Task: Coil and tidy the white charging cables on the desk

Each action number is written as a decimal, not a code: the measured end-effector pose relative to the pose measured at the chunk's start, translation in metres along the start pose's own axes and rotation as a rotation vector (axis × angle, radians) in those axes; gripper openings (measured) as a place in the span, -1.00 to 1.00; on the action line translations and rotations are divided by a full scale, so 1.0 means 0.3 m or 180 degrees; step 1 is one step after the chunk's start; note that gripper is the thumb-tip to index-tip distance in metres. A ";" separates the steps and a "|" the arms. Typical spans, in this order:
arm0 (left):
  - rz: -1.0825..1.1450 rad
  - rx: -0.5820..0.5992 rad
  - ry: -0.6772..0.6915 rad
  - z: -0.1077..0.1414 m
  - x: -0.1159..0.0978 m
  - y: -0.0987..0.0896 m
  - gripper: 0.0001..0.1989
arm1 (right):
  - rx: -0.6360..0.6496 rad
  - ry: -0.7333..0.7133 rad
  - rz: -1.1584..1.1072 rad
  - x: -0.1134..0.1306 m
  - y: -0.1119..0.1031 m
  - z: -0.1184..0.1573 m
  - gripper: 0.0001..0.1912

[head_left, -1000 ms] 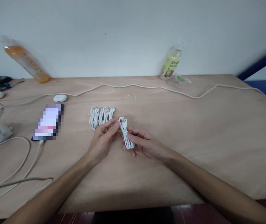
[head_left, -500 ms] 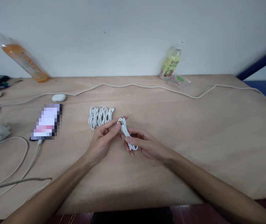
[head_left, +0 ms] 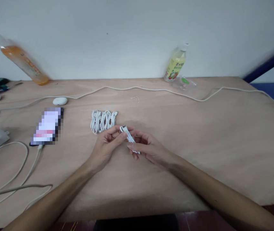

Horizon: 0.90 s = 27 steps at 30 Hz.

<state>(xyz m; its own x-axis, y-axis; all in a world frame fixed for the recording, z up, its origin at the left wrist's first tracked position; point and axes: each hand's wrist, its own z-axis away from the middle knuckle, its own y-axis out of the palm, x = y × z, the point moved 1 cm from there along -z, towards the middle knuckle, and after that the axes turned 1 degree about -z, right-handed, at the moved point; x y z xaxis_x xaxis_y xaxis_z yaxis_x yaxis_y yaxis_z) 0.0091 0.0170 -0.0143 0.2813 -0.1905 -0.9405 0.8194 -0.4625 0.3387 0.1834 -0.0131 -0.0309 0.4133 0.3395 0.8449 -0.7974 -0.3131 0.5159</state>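
Observation:
Between my two hands is a white USB cable (head_left: 130, 138), folded into a small bundle, its metal plug end pointing up and to the left. My left hand (head_left: 110, 141) pinches the upper part with the thumb in front. Lower down, my right hand (head_left: 147, 146) grips the bundle between thumb and fingers. Several more bundled white cables (head_left: 103, 120) lie side by side on the table just beyond my left hand.
A phone (head_left: 46, 125) with a plugged-in cord lies at left, near a white earbud case (head_left: 60, 101). An orange drink bottle (head_left: 26, 64) and a yellow-green bottle (head_left: 175, 65) lean by the wall. A long white cord (head_left: 151, 89) crosses the table (head_left: 199, 134).
The cable bundle has turned in my hands so that its plug end now shows at the top. My left thumb has slid slightly down along it.

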 end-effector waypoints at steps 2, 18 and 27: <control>-0.0024 -0.0023 0.0003 -0.001 -0.001 -0.001 -0.56 | 0.0037 0.0035 -0.0053 0.001 -0.003 0.000 -0.60; -0.0225 0.0030 0.0071 0.001 -0.028 0.020 -0.63 | 0.0418 0.0072 0.0032 0.016 -0.014 0.005 -0.63; -0.0749 -0.0075 -0.0059 0.003 -0.047 0.028 -0.73 | 0.0184 0.0187 -0.0040 0.027 -0.008 0.014 -0.67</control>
<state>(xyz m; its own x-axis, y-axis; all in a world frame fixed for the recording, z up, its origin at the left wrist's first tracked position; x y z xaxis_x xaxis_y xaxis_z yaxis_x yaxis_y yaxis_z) 0.0117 0.0151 0.0018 0.0721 -0.0957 -0.9928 0.8728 -0.4757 0.1093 0.1905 -0.0134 -0.0248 0.3954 0.3947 0.8294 -0.7649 -0.3585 0.5352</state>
